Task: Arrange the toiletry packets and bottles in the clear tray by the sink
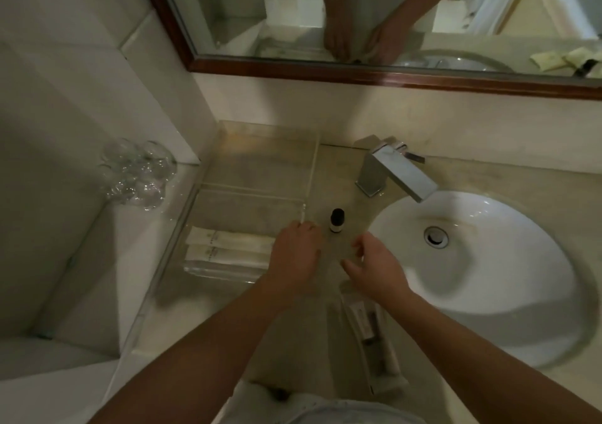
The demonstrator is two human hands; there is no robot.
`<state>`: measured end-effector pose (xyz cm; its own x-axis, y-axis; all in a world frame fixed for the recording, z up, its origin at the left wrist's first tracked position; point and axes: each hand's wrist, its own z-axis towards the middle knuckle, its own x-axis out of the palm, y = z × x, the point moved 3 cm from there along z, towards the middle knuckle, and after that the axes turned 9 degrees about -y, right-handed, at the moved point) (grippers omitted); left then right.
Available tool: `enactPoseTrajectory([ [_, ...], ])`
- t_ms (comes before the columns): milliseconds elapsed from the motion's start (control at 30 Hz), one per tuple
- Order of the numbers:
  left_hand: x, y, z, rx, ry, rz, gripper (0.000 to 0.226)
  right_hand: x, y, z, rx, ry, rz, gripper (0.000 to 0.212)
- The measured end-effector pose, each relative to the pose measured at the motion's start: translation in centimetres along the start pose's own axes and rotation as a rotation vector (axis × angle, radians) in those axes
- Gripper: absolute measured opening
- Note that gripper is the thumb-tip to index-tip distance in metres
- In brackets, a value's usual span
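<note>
Pretty dim and soft overall, motion blur on the right hand [374, 269], glare on the sink [488, 260], edges bend fisheye-style.

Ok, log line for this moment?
left hand open at clear plastic tray corner | right hand open above counter | small dark-capped bottle upright outside tray | white packets in tray

2 white packets [228, 247] lying in clear tray [260, 163], near end. Small dark-capped bottle [337, 220] standing on counter betw. left hand [294, 254] & right hand [374, 267], both empty.
</note>
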<state>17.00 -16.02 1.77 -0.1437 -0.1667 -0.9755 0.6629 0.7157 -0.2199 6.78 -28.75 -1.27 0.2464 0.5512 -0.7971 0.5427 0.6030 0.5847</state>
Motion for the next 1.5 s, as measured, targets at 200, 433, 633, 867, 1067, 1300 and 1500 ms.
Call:
enactPoseTrajectory([
  [200,0.8,0.5,3.1,-0.007,0.047,0.153,0.025,1.0,2.6,4.9,0.031,-0.069,0.046,0.048],
  [433,1.5,1.5,3.4,0.022,0.008,0.133,0.023,2.4,3.3,6.4,-0.035,-0.056,-0.031,0.037],
  [633,2.1,1.9,3.5,0.063,0.021,0.131,0.020,2.7,3.3,6.6,-0.032,-0.052,0.001,0.031],
  [867,-0.7,4.2,1.3,0.090,-0.161,-0.134,0.023,1.9,4.7,5.2,-0.109,-0.160,0.068,0.025],
  [1067,-3.9,14.8,-4.6,-0.240,-0.283,-0.310,0.039,2.5,10.8,3.3,-0.296,-0.019,0.162,0.026],
  [1300,-5.3,20.5,-6.8,-0.230,-0.181,-0.242,0.039,7.4,15.9,1.6,-0.449,0.242,0.054,0.034],
  [1500,-5.1,21.8,-6.8,-0.262,-0.185,-0.235,0.043,8.6,15.6,1.8,-0.381,0.175,0.087,0.038],
])
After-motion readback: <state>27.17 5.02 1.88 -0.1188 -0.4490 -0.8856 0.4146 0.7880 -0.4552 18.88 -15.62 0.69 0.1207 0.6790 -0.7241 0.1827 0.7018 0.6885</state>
